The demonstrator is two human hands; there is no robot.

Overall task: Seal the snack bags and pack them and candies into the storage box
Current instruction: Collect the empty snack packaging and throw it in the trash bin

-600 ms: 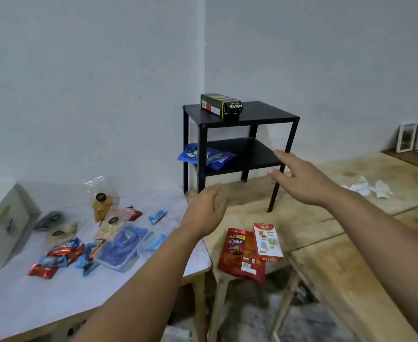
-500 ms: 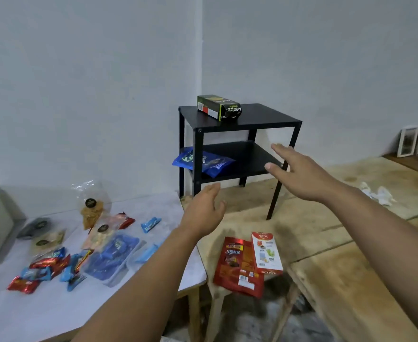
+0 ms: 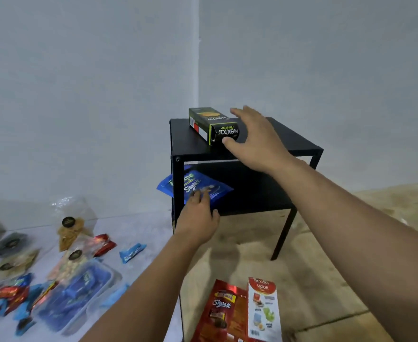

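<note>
The black shelf (image 3: 242, 154) stands on the wooden table (image 3: 326, 280), and I use it as the landmark. To the left of it and lower, on a white table (image 3: 134, 233), many candies (image 3: 132, 251) and clear snack bags (image 3: 71, 230) lie spread, probably waiting to be packed; I cannot find the storage box for sure. In front of the shelf lie a red snack bag (image 3: 224, 314) and a white packet (image 3: 263, 309). On top of the shelf lies a green box (image 3: 211, 124); the right hand (image 3: 257, 141) is open, its thumb touching the box end, seemingly about to take it. On the lower shelf board, a blue snack bag (image 3: 195, 187) hangs over the edge, and the left hand (image 3: 199, 218), fingers extended, reaches its near edge without gripping it yet.
</note>
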